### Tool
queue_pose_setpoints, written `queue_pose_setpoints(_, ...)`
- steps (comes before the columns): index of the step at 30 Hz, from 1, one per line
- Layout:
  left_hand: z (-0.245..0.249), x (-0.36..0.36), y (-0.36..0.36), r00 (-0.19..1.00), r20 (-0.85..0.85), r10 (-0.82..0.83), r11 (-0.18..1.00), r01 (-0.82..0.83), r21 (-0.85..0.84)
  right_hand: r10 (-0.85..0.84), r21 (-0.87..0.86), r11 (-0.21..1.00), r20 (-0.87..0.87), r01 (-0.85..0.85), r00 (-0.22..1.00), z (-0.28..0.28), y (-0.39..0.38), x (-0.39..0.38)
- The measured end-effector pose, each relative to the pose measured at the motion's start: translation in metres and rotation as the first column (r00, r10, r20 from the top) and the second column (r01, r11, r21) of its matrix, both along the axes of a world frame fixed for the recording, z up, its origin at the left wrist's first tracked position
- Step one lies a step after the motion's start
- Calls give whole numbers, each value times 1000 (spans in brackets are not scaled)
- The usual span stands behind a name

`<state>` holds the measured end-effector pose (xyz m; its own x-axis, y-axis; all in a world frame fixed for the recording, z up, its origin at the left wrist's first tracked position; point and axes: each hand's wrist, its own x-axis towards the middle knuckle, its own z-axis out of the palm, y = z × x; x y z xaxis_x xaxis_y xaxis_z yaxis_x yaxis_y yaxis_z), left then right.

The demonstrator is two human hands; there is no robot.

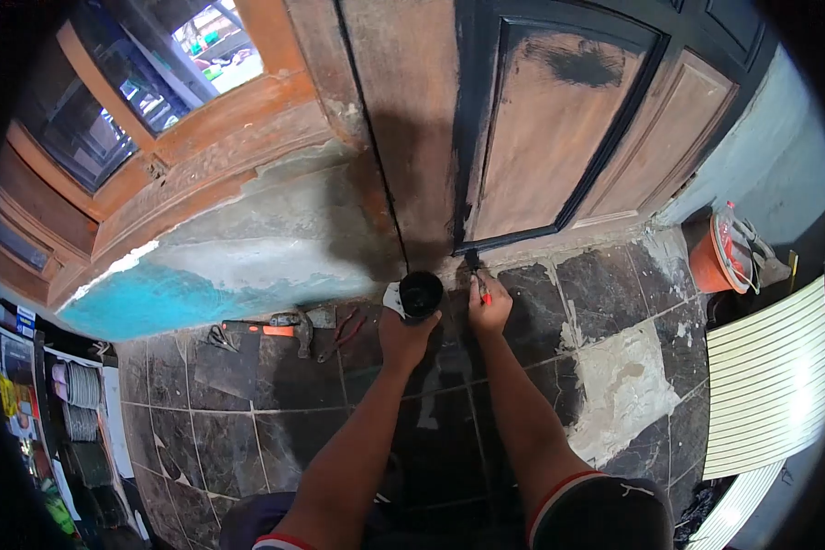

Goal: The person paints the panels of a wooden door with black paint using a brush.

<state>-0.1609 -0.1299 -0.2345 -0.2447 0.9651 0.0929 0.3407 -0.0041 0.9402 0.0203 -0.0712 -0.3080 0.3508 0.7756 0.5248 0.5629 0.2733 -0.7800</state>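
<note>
My left hand (406, 337) is wrapped round a dark cup of black paint (421, 294), with a pale scrap beside it. In my right hand (490, 312) is a paintbrush (474, 267) with a red handle end, its dark bristles at the bottom edge of the wooden door (545, 137). Black paint covers the door's upright and the moulding around its middle panel. That panel is mostly bare wood, with a black smear near its top. The panel to the right is bare wood.
On the dark tiled floor (293, 440) lie a hammer (302, 335), red-handled pliers (342, 335) and an orange-handled tool (261, 328). An orange bucket (711, 261) stands at the right wall, near ribbed pale panels (765, 380). Shelves with rope spools (82, 385) line the left.
</note>
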Motion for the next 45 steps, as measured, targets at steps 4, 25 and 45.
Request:
queue_pose_setpoints(4,3,3,-2,999,41,-5,1000,5,10,-56,32,998,-13,57,998,-12,6,4)
queue_pose_setpoints(25,9,3,-4,1000,20,-8,1000,8,1,179,12,983,147,-182,973,36,21,25)
queue_pose_setpoints(45,12,5,-6,996,88,-12,1000,13,-15,284,-31,958,224,-285,932,45,40,54)
